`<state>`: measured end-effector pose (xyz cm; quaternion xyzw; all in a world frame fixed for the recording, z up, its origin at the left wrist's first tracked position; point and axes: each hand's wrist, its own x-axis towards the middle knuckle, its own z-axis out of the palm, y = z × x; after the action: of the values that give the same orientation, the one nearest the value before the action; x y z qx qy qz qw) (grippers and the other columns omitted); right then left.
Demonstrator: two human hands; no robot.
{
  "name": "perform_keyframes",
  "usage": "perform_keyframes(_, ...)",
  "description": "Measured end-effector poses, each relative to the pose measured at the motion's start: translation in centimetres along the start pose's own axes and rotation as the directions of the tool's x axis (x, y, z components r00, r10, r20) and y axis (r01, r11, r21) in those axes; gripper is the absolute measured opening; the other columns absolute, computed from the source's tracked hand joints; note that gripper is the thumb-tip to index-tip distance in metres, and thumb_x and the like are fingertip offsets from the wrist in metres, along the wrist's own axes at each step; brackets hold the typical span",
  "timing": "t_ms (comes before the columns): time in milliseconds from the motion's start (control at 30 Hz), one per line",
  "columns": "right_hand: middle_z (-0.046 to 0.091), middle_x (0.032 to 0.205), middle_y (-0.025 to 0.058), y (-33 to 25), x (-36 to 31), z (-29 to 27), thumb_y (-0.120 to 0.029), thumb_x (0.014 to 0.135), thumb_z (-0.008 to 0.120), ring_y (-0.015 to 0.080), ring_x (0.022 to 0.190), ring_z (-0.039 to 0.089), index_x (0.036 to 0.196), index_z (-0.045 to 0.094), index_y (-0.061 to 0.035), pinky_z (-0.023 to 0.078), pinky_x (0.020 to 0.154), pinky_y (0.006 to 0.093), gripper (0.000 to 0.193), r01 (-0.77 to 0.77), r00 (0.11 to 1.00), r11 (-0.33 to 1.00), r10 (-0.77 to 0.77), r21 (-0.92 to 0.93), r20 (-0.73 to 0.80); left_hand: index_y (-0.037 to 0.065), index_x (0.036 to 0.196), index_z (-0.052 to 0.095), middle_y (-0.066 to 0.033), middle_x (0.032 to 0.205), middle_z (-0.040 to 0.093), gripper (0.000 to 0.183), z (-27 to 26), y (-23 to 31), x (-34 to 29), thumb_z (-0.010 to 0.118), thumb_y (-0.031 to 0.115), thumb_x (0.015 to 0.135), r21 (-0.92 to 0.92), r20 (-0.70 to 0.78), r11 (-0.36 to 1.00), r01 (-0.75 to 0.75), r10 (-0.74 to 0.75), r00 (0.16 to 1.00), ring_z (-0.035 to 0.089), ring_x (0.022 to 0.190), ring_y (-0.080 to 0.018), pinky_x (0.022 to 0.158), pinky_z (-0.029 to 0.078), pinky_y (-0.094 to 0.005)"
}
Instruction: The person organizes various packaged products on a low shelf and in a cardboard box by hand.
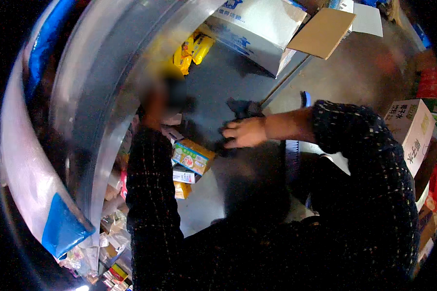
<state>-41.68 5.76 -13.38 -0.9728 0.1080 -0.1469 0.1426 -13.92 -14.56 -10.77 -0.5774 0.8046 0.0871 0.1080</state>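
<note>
Right hand [245, 132] at the centre of the frame, fingers together and curled down onto a dark cloth-like thing [243, 110] lying on the grey surface [228, 72]; clamped or merely pressing on it, impossible to tell, since the dark thing merges with the shadow beneath the palm. Sleeve of dark flecked fabric reaching in from the right, elbow bent, which suits a reach across the body toward the middle of the surface. Left hand [155, 104] raised at centre left, blurred by motion, so fingers apart or together cannot be told, nor whether anything is held; close against a large sheet of clear plastic [82, 97] sweeping down the left side of the frame, perhaps lifted there to keep that sheet back from the goods. Just below and left of the right hand, a small green and orange packet [192, 157] lying flat, tilted, with more small packets heaped under the plastic toward the lower left. Yellow packets [192, 51] at upper centre, well apart from both hands. White and blue carton [257, 29] open at the top of the frame, brown flap [323, 31] folded outward. Another pale carton [412, 131] at the right edge, standing among red things.
</note>
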Motion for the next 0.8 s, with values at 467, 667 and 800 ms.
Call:
perform_keyframes(467, 0.05, 0.114, 0.0233, 4.8, 7.1, -7.9, -0.03, 0.078, 0.062, 0.0389, 0.105, 0.049, 0.123, 0.045, 0.0008, 0.044, 0.086, 0.0466, 0.057, -0.62, 0.779, 0.774, 0.588, -0.128, -0.218, 0.008, 0.132, 0.041, -0.0204, 0.14, 0.031, 0.068, -6.8, 8.7, -18.9, 0.069, 0.028, 0.073, 0.237, -0.387, 0.96, -0.15, 0.235, 0.892, 0.024, 0.132, -0.0389, 0.107, 0.019, -0.0535)
perform_keyframes(667, 0.043, 0.125, 0.031, 8.6, 17.6, -3.7, -0.023, 0.075, 0.059, 0.0445, 0.115, 0.044, 0.135, 0.033, 0.0012, 0.042, 0.093, 0.0481, 0.07, -0.717, 0.682, 0.673, 0.731, -0.182, 0.016, -0.003, 0.125, 0.043, -0.0291, 0.124, 0.044, 0.073, -4.4, -0.9, -22.5, 0.07, 0.041, 0.074, -0.061, -0.622, 0.998, 0.015, -0.05, 0.782, 0.043, 0.115, -0.0455, 0.098, 0.032, -0.052)
perform_keyframes(800, 0.051, 0.116, 0.0311, 8.7, 17.5, 0.1, -0.024, 0.072, 0.058, 0.0433, 0.11, 0.05, 0.126, 0.043, 0.0051, 0.041, 0.097, 0.0452, 0.063, -0.69, 0.72, 0.723, 0.689, 0.018, -0.086, -0.004, 0.119, 0.049, -0.0281, 0.11, 0.055, 0.067, -0.9, -5.3, -18.8, 0.067, 0.044, 0.077, -0.125, -0.635, 0.992, 0.003, -0.083, 0.768, 0.055, 0.102, -0.0422, 0.092, 0.042, -0.0446)
